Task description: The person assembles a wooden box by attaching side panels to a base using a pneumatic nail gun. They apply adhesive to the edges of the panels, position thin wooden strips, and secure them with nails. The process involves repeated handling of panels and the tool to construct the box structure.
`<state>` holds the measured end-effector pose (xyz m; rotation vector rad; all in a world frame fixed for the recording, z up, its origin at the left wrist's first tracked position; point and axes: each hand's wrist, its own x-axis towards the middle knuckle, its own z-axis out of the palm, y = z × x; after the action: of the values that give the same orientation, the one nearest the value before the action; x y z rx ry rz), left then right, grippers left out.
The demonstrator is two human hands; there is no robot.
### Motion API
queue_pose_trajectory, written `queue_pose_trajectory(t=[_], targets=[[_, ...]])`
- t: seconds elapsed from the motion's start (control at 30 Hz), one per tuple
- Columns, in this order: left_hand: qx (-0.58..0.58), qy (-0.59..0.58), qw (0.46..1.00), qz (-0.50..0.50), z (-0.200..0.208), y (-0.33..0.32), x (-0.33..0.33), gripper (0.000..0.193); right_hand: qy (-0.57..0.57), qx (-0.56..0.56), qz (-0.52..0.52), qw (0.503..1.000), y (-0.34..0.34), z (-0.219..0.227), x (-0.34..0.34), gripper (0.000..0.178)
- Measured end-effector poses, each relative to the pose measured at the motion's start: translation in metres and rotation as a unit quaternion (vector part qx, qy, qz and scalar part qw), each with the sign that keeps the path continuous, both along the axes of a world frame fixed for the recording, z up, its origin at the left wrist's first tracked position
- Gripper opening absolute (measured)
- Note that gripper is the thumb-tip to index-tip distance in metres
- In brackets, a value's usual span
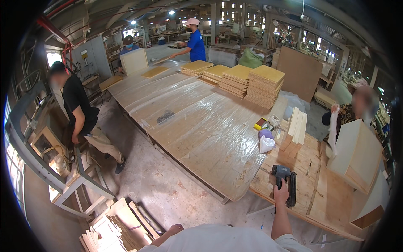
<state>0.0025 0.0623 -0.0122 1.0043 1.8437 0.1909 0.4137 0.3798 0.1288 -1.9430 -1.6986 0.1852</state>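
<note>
My right hand (281, 194) grips the handle of a dark pneumatic nail gun (283, 175) over the near edge of the wooden workbench (268, 185). My left hand (174, 229) hangs low near my body, its fingers curled, with nothing visible in it. Beyond the nail gun, a stack of pale wooden strips (294, 133) lies on the bench. Left of the strips sit a white and purple bundle (266, 142) and a small yellow-and-red box (260, 124).
Stacked yellow-topped panels (264, 75) stand on the large plastic-covered table (189, 138). A person at right holds white material by a pale wooden box (357, 147). Another person bends near a wooden frame (79, 180) at left; one in blue (196, 46) works behind. Wood offcuts (109, 231) lie lower left.
</note>
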Motion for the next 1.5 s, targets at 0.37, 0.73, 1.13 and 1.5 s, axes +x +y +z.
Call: queue_pose_trajectory(t=[0.37,0.73,1.13,1.5], targets=[[0.058,0.031,0.996,-0.067,0.013,-0.006,0.000,0.037,-0.008,-0.002,0.001,1.000,0.000,-0.002,0.002,0.056],[0.045,0.020,0.998,-0.047,0.013,-0.008,0.000,0.036,-0.006,-0.004,-0.001,1.000,0.000,-0.001,-0.001,0.056],[0.023,-0.002,0.999,-0.032,0.007,0.006,0.001,0.031,-0.007,0.029,0.000,1.000,0.004,-0.004,0.001,0.053],[0.002,0.015,1.000,-0.021,-0.004,0.050,0.000,0.030,0.007,-0.004,-0.018,1.000,0.002,-0.005,0.007,0.054]])
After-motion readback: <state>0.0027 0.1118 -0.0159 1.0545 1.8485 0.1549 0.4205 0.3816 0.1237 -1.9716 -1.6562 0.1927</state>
